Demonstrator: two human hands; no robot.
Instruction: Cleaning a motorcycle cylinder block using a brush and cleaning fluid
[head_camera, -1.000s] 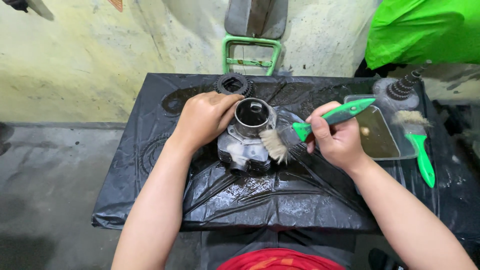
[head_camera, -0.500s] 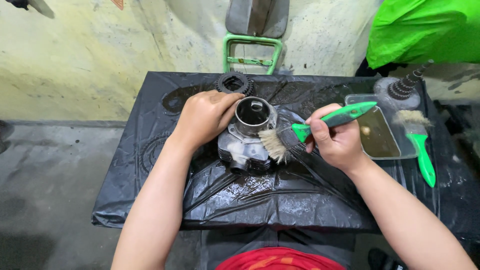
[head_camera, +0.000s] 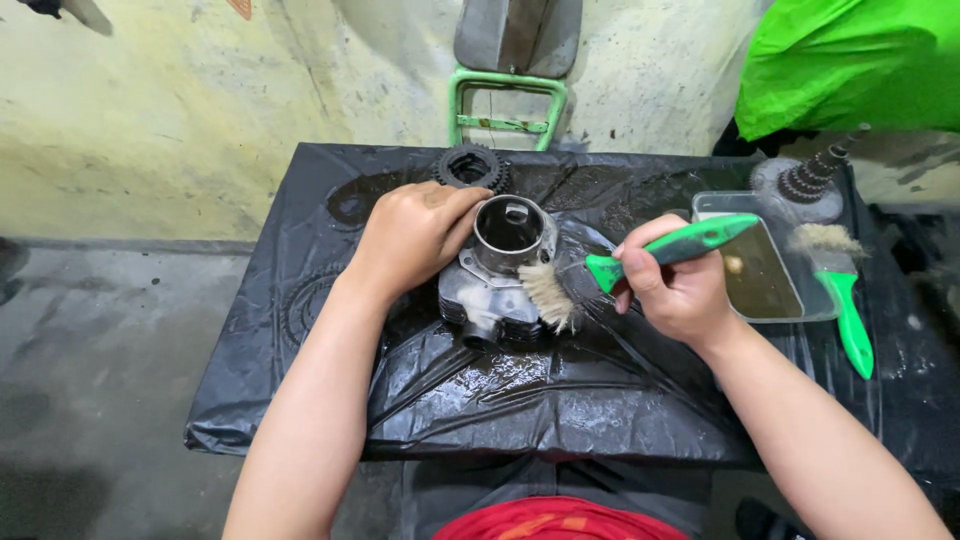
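**Midway through brushing an engine cylinder: part wet, still grimy**

Currently the engine cylinder (head_camera: 497, 272) sits near the centre of the black plastic sheet (head_camera: 560, 400) that covers the work table, bore facing up, finned body below. Left hand (head_camera: 412, 238) is closed loosely over the cylinder's left flank, fingers curled against the top flange, steadying it. Right hand (head_camera: 676, 285) is wrapped tight around the green handle of a brush (head_camera: 640, 262); the pale bristles press on the cylinder's right side, just below the flange.

Done, as far as visible:
- Sheet around the part is wet and glossy, with liquid pooled in the folds in front of the cylinder.
- Bore rim and flange look comparatively clean, bare grey metal.

Left, by my judgement:
- Lower fins and the front port look dark and dirty; likely not finished.
- Left flank is hidden under the left hand, so its state cannot be told.
- Far side of the cylinder is out of view.

Surroundings: a clear tray (head_camera: 762, 262) holding brownish liquid lies just to the right of the brush hand. A second green-handled brush (head_camera: 845, 290) rests across the tray's right edge. A stepped gear shaft (head_camera: 808, 180) stands behind the tray. A toothed sprocket (head_camera: 470, 166) lies flat behind the cylinder, near the left hand's fingertips but apart from them.

Estimate: scrubbing under way, roughly mid-stage.
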